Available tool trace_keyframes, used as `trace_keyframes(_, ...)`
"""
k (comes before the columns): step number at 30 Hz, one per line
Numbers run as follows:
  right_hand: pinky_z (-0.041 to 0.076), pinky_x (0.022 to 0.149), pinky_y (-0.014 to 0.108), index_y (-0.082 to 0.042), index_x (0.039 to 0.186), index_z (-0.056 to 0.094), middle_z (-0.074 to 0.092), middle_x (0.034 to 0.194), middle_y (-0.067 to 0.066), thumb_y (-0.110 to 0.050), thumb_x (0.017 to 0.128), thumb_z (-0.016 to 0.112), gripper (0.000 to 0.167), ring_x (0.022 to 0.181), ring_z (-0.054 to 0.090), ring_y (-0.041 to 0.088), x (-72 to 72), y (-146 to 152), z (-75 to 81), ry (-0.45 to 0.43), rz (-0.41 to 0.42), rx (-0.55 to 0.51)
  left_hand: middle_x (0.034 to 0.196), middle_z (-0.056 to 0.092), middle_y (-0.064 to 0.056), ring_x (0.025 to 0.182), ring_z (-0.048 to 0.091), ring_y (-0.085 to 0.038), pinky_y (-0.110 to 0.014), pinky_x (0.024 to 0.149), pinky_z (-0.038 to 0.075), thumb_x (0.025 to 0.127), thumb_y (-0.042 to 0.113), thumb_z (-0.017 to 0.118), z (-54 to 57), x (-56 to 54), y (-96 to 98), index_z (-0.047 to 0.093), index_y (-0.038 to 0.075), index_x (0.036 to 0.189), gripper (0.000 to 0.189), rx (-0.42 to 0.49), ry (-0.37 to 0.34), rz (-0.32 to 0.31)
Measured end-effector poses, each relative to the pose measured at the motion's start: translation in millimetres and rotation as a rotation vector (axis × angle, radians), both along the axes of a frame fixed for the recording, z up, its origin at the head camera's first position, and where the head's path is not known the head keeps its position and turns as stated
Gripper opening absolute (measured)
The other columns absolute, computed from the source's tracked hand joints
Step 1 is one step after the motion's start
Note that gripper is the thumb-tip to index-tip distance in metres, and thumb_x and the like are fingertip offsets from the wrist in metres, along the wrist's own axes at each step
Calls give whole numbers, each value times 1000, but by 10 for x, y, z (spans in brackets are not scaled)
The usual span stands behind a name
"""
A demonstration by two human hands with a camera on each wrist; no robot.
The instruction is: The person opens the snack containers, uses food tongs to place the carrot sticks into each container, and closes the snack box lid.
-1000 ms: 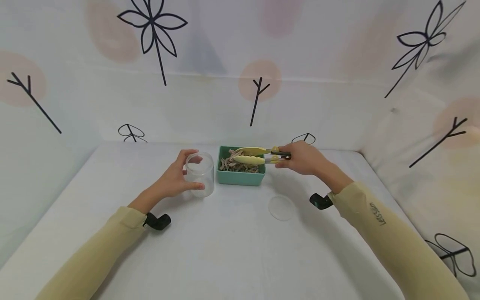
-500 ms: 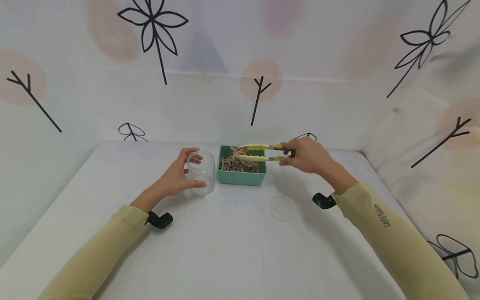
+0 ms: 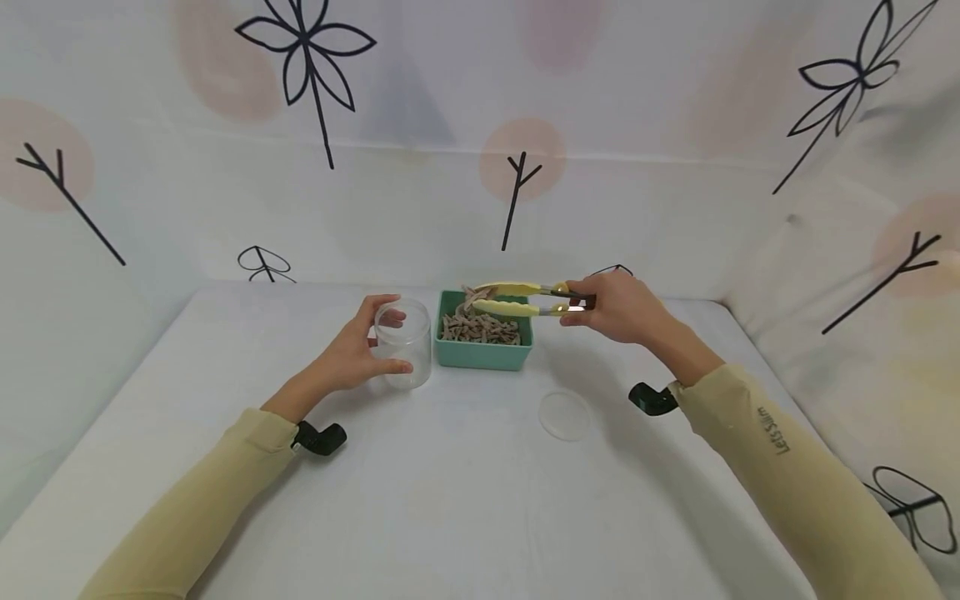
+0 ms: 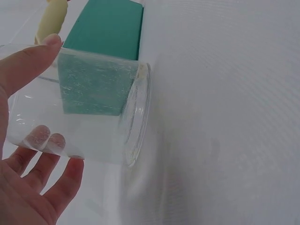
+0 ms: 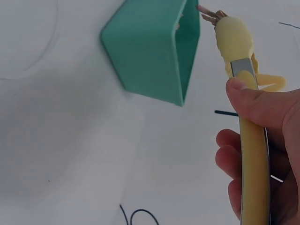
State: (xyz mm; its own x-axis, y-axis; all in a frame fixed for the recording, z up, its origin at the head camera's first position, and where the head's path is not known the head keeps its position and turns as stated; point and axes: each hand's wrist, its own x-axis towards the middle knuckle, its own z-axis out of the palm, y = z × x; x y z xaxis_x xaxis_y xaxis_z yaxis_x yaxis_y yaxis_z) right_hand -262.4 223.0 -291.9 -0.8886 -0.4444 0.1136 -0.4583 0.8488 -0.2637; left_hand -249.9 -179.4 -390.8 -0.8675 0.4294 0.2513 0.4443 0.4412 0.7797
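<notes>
A clear plastic jar (image 3: 405,342), lidless and upright on the white table, is gripped by my left hand (image 3: 348,354), thumb on the near side and fingers round the far side. Nothing shows inside the jar. My right hand (image 3: 618,307) holds yellow-tipped tongs (image 3: 517,298) over a green rectangular box (image 3: 483,357). Brownish-grey dried strips (image 3: 480,327) fill the box. At the tong tips a few strips (image 5: 213,15) stick out, pinched above the pile. In the right wrist view my thumb (image 5: 241,89) presses along the tongs' handle.
A round clear lid (image 3: 565,416) lies flat on the table, in front of the box and to its right. The jar stands close against the box's left side. A patterned cloth wall (image 3: 405,200) rises behind the table.
My right hand has lifted the tongs slightly up and to the right, raising some strips from the pile. My left hand and the jar have hardly moved.
</notes>
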Motion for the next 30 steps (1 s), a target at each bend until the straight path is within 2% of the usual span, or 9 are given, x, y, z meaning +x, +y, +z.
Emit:
trace_keyframes(5,44,61,34,-3,131,65,73,97,4,-26,86,80,52,72,56,18,-6,-7,119,-21,10,-44,140,51,-17,128,48,-31,-59,98,45,76,20,89,-6,-4,4,23,19,150,99,-10,2,-2)
trace_keyframes(11,44,62,35,-7,128,68,71,91,-1,-24,85,81,48,72,55,18,19,-201,318,16,55,-64,141,50,-18,130,47,-31,-60,100,43,77,20,89,1,-7,0,22,20,151,99,-7,-23,2)
trace_keyframes(18,48,65,34,-10,126,69,69,92,-1,-27,86,80,45,75,58,16,32,-489,420,16,106,-21,142,49,-16,132,45,-33,-60,102,41,77,22,89,12,-6,10,20,19,153,102,-16,-45,10)
trace_keyframes(22,50,68,34,-9,128,68,70,98,-1,-29,86,80,48,79,61,14,35,-614,436,11,132,7,146,43,-16,135,41,-36,-58,103,42,77,24,89,23,6,15,20,21,153,103,-41,-58,27)
trace_keyframes(26,51,71,35,-9,132,66,71,102,-2,-33,86,80,53,82,63,14,39,-718,453,7,152,68,153,33,-15,137,38,-39,-57,103,43,76,24,89,34,16,14,19,21,152,103,-57,-71,41)
trace_keyframes(30,52,72,36,-12,132,66,70,103,-2,-34,87,78,51,84,63,14,43,-800,476,7,170,140,152,34,-14,136,38,-38,-58,103,43,77,23,89,37,5,16,20,20,150,101,-56,-74,39)
